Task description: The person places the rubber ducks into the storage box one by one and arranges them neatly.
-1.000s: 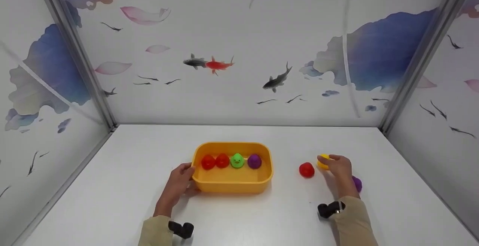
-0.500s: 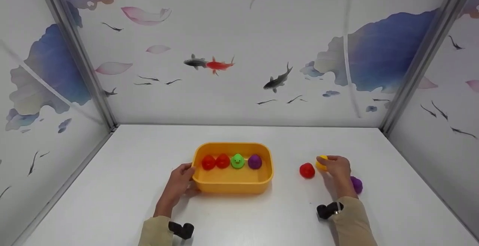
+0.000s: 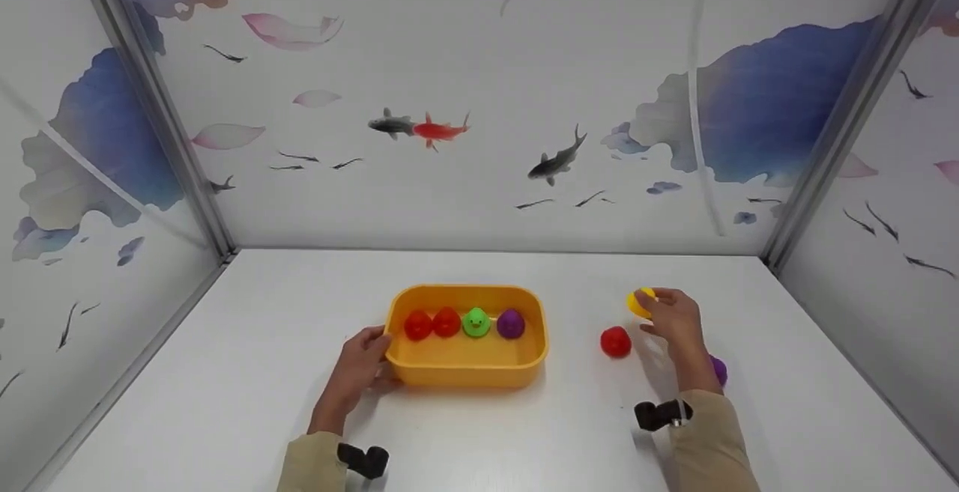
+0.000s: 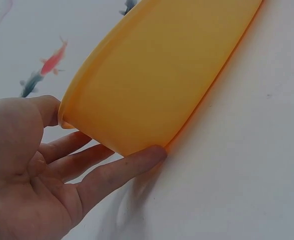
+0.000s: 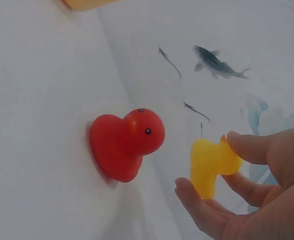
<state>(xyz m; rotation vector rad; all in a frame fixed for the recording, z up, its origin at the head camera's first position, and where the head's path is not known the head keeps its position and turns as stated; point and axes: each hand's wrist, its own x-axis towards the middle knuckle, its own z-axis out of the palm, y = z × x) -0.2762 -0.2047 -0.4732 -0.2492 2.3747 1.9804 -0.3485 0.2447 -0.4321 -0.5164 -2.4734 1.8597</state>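
My left hand (image 3: pixel 354 369) holds the left end of a yellow plastic bin (image 3: pixel 468 377). Its thumb hooks over the rim and its fingers lie along the outer wall (image 4: pixel 152 75) in the left wrist view. Between the thumb and fingers of my right hand (image 3: pixel 676 321) is a yellow rubber duck (image 5: pixel 203 162), raised off the table with its head toward the thumb. A red rubber duck (image 5: pixel 117 147) stands on the table just left of that hand. Behind the right wrist a purple toy (image 3: pixel 719 371) is partly hidden.
Inside the bin, two red ducks (image 3: pixel 432 324), a green duck (image 3: pixel 476 322) and a purple toy (image 3: pixel 511 323) stand in a row. The white table (image 3: pixel 300 290) is bounded by printed panels (image 3: pixel 479 200) at the back and sides.
My right hand has lifted the yellow duck from the table, up and slightly to the left. My left hand and the bin have stayed put.
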